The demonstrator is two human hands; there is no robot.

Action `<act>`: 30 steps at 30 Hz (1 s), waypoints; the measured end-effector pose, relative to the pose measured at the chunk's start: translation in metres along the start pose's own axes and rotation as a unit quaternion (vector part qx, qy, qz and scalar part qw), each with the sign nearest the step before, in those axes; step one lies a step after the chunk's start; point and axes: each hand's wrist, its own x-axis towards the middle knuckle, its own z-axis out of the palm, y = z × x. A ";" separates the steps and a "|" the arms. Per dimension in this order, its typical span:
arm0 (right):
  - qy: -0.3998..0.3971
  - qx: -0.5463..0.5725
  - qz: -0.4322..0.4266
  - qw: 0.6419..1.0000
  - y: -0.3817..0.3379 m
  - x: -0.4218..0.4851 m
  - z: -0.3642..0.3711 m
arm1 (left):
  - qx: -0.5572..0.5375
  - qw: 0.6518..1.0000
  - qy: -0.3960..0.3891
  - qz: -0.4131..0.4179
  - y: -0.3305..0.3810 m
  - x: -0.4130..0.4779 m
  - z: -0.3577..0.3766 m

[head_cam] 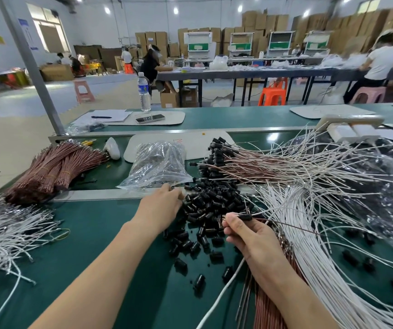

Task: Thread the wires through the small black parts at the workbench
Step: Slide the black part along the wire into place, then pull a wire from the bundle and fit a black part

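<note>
One wire (pixel 285 225) in right hand (pixel 247 236) — left hand (pixel 161 205) among many black parts (pixel 212 205).

One wide-angle camera, worn on my head, looks forward and down across the green workbench (pixel 100 233), near enough that both my forearms (pixel 110 264) run in from the bottom edge and my left hand (pixel 161 206) and right hand (pixel 250 238) sit close to mid-frame, at the pile of small black parts (pixel 214 205). Above them the view opens onto the workshop beyond: long tables (pixel 250 73), seated workers (pixel 150 65) and stacked cardboard boxes (pixel 271 21) along the far wall. Straight lines bow toward the edges.
</note>
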 end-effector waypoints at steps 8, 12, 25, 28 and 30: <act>-0.004 0.008 0.004 1.000 0.000 0.001 -0.003 | -0.422 0.894 0.141 -0.041 0.018 -0.033 -0.020; 0.001 -0.006 0.000 1.000 0.002 0.003 -0.001 | -0.627 0.765 0.133 -0.060 0.056 -0.069 -0.010; -0.007 -0.016 -0.007 1.000 0.005 0.008 -0.003 | -0.714 0.696 0.066 -0.026 0.079 -0.084 0.010; -0.011 -0.015 -0.005 1.000 0.005 0.009 -0.004 | -0.692 0.717 0.081 -0.015 0.081 -0.086 0.012; -0.012 -0.015 -0.006 1.000 0.005 0.008 -0.004 | -0.686 0.722 0.089 -0.014 0.081 -0.086 0.013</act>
